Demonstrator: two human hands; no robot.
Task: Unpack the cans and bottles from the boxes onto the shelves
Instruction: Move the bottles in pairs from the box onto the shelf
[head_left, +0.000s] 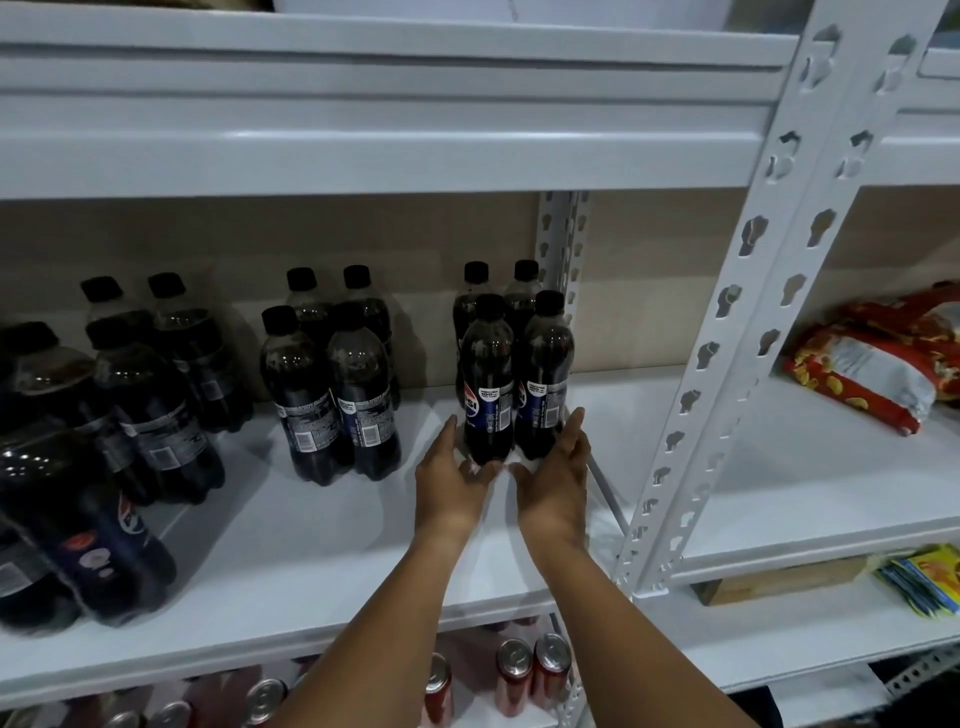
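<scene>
Dark cola bottles (487, 384) with black caps and blue labels stand on white shelves (332, 525).

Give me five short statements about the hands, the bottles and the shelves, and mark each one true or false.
1. Both hands, left hand and right hand, flank the four-pack of dark cola bottles. True.
2. The bottles have red caps. False: the caps are black.
3. Red cans stand on the shelf below. True.
4. The right-hand bay holds more cola bottles. False: a red snack bag lies there.
5. The four-pack lies on its side. False: it stands upright on the white shelf.
</scene>
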